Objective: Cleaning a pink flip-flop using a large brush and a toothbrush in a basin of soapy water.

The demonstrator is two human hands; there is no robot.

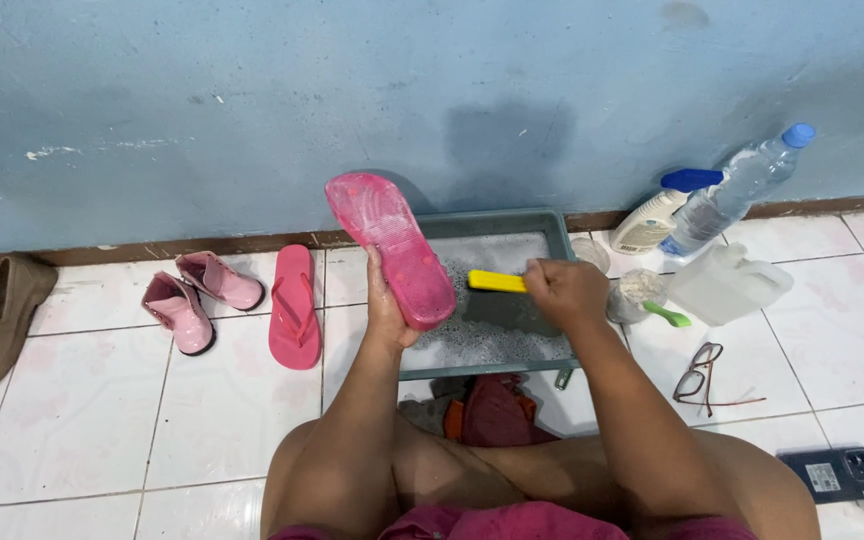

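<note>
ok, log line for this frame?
left hand: holds pink rubber flip-flop, sole up | right hand: grips yellow plastic brush | both over grey soapy tray | matching pink flip-flop on floor

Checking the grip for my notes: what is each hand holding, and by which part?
The left hand holds a pink flip-flop by its lower end, sole facing up. The right hand grips a yellow brush by one end.

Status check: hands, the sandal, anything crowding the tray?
Left hand grips pink sandal, sole up, over soapy tray. Right hand holds yellow brush beside it. Nothing between brush and sandal; bottles stand right of tray.
</note>
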